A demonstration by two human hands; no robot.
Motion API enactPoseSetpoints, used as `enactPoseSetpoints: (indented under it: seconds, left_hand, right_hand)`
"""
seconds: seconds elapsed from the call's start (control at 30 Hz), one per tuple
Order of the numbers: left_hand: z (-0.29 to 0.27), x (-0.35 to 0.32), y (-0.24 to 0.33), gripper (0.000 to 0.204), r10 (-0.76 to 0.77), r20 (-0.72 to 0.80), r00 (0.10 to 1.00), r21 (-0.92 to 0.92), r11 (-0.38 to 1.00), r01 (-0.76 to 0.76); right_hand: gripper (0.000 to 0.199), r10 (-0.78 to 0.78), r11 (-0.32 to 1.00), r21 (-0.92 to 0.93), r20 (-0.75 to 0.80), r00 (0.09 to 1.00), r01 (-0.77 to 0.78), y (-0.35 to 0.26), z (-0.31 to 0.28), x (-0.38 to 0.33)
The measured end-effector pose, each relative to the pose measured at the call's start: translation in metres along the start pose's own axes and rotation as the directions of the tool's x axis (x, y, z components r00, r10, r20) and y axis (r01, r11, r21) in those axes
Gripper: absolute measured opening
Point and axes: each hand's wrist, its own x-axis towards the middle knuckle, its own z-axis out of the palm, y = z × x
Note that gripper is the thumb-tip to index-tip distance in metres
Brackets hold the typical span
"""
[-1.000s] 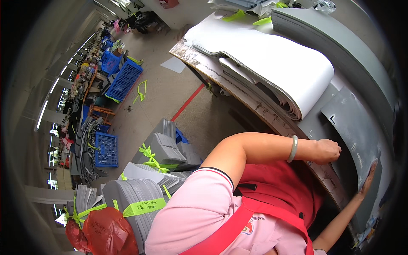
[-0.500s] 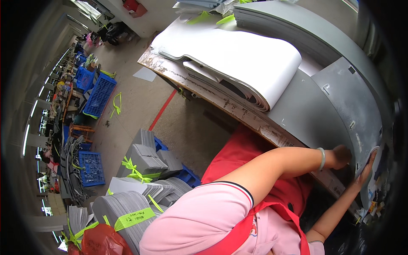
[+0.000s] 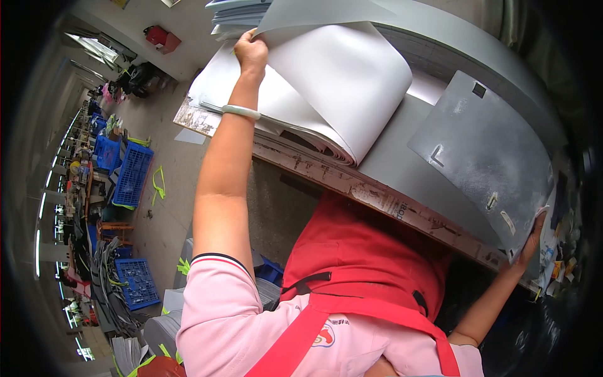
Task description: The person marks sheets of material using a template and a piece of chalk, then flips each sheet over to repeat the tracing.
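Observation:
My left hand (image 3: 251,55) reaches far out over the table, fingers closed on the edge of a large thin sheet (image 3: 320,14), grey on one face. Below it lies a folded-over stack of white sheets (image 3: 358,81), its rounded fold toward the right. My right hand (image 3: 531,244) grips the near right end of a grey template plate (image 3: 483,147), which has a black square and several small slots. Some of its fingers are hidden behind the plate's edge. Under the plate, a flat grey sheet (image 3: 402,147) rests on the table.
The worn wooden table edge (image 3: 352,173) runs close before my body. A thick curved pile of grey sheets (image 3: 465,41) stands along the back. Blue crates (image 3: 133,173) sit on the floor at left. Bundled grey pieces (image 3: 166,333) lie at lower left; cluttered small items (image 3: 562,270) are at right.
My left hand has swung from beside the plate to the far left and now holds a sheet edge. The plate has tilted and shifted slightly left, with my right hand still on it.

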Motion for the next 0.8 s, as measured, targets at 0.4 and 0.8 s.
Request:
enactPoseSetpoints:
  seconds: [0.4,0.8]
  left_hand:
    - [-0.148,-0.028,-0.158,0.07,-0.225,-0.273,0.935,0.738,0.575,0.353]
    - [0.009,-0.277,0.078,0.015,0.408,0.868,0.282,-0.214,0.822,-0.529]
  right_hand:
    - [0.046,0.054,0.963,-0.27,0.146,0.988,-0.013,0.008,0.056,0.01]
    - [0.031,0.127,0.347,-0.936,0.115,0.985,0.065,0.041,0.055,0.057]
